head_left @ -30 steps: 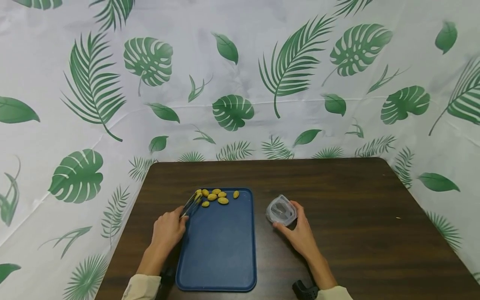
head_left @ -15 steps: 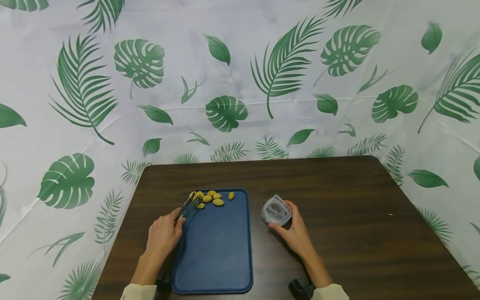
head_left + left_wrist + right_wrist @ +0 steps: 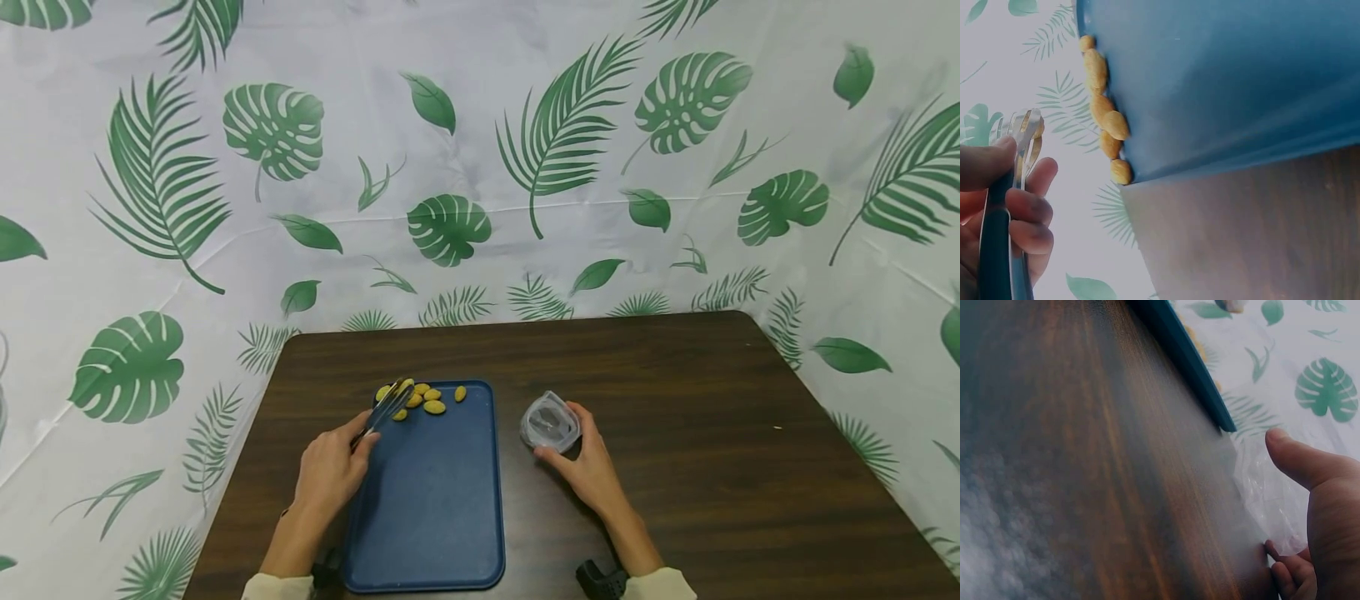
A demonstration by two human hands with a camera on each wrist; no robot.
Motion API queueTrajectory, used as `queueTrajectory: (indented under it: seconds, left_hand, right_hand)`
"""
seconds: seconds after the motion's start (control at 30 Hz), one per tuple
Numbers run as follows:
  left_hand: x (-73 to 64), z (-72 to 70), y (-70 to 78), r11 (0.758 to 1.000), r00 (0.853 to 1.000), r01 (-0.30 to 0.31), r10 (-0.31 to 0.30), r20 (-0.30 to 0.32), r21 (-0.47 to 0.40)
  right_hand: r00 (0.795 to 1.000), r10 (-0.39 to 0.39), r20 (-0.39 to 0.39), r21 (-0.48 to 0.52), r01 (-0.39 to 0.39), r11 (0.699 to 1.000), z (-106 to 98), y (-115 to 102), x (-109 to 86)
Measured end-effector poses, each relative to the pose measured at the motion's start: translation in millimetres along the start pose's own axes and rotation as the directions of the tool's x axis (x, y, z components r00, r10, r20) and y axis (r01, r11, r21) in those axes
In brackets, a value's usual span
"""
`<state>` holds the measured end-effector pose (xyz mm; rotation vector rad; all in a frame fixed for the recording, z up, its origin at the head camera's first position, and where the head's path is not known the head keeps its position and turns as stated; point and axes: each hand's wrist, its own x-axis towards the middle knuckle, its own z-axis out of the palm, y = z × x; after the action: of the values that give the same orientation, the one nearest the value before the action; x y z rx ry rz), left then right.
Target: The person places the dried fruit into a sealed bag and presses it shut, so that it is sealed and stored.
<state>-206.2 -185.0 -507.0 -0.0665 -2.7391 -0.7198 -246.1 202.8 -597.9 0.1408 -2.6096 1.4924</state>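
My left hand [image 3: 333, 471] grips a pair of metal tongs [image 3: 384, 414] with fork-like ends and dark handles. A small yellow oval piece [image 3: 1039, 129], nut-like in shape, sits between the tong tips, raised off the tray in the left wrist view. Several more yellow ovals [image 3: 434, 407] lie along the far end of the blue tray [image 3: 427, 500], beneath and beside the tongs. Right of the tray, my right hand [image 3: 592, 467] holds a small clear plastic container [image 3: 550, 422] between thumb and fingers. In the right wrist view the clear container [image 3: 1266, 494] is partly hidden behind the thumb.
The dark wooden table [image 3: 675, 417] extends widely to the right, with a tiny pale speck [image 3: 777, 427] on it. A leaf-printed cloth [image 3: 450, 167] hangs behind. A black strap device [image 3: 602, 578] is on my right wrist.
The tongs have come up from among the ovals and shifted slightly right, now with one oval between their tips. My right hand and the container stay in place; the head view turns a little.
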Motion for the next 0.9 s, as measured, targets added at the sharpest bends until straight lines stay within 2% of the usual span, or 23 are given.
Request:
queueTrajectory:
  seconds: [0.23, 0.43, 0.67, 0.9]
  left_hand:
    - [2.0, 1.4, 10.9, 0.998, 0.998, -0.060, 0.060, -0.003, 0.004]
    - [1.4, 3.2, 18.8, 0.997, 0.997, -0.072, 0.072, 0.011, -0.011]
    - [-5.0, 1.2, 18.9, 0.996, 0.996, -0.085, 0.085, 0.020, -0.024]
    - [-0.7, 15.0, 33.5, 0.991, 0.989, -0.132, 0.133, 0.062, -0.024]
  right_hand:
    - [1.000, -0.014, -0.004, 0.002, 0.014, 1.000, -4.4, 1.0, -1.4]
    - [0.999, -0.034, -0.004, -0.010, 0.033, 0.999, -5.9, 1.6, -1.9]
    - [0.999, -0.029, 0.016, 0.008, 0.029, 1.000, 6.0, -0.7, 1.6]
    - [1.000, 0.004, -0.012, 0.022, -0.004, 1.000, 2.7, -1.3, 1.8]
